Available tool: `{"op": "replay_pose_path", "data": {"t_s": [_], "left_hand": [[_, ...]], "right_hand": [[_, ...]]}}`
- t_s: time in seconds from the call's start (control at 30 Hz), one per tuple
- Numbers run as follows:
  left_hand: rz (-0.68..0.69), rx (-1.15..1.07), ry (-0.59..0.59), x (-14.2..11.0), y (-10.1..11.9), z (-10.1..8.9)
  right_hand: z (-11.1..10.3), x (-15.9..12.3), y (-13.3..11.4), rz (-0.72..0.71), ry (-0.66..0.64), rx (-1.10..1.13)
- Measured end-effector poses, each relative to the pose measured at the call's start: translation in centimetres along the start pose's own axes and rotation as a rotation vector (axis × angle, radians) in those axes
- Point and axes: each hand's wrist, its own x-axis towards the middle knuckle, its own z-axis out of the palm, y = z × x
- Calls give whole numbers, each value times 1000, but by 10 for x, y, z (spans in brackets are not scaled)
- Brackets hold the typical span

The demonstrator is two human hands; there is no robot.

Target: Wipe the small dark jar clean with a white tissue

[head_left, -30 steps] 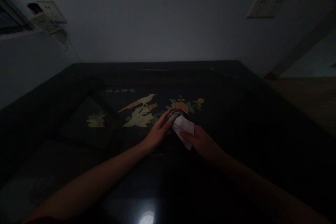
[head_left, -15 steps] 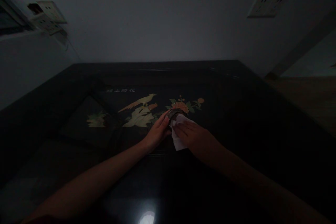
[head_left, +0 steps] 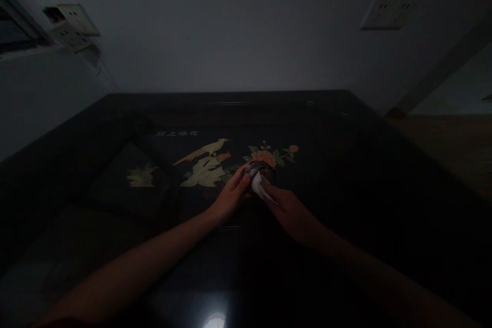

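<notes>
The room is very dim. My left hand (head_left: pixel 230 196) is closed round a small round glass container (head_left: pixel 260 168) that stands on the dark table (head_left: pixel 346 164). My right hand (head_left: pixel 286 207) pinches a white tissue (head_left: pixel 258 186) and presses it against the near side of the container. Only a small strip of the tissue shows between my two hands. Both hands meet just below the painted flower on the tabletop.
The black lacquered tabletop carries a bird (head_left: pixel 203 148) and flower (head_left: pixel 269 154) inlay with a line of characters. Wall sockets (head_left: pixel 386 10) sit at upper right, more sockets (head_left: pixel 69 25) at upper left. A lamp glare (head_left: pixel 215 318) reflects at the near edge. Wooden floor (head_left: pixel 453 143) lies to the right.
The tissue, widely spread over my right hand a second ago, is now bunched and mostly hidden against the container. My right hand shifted slightly left. My left hand stayed put.
</notes>
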Motion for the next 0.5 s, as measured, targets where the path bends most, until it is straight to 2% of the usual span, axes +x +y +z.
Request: {"op": "replay_pose_path", "data": {"t_s": [0.07,0.17,0.4,0.5], "left_hand": [[5,-3,-1,-1,1,1],[12,-18,-15,0,2,2],[1,-14,-14,1,-2,-2],[-9,-21,-16,1,-2,-2]], "right_hand": [[2,1,1,76,71,181],[4,2,4,108,119,257],[-3,-1,-2,-13,-41,-29],[-8,0,-2,-64,-122,-220]]}}
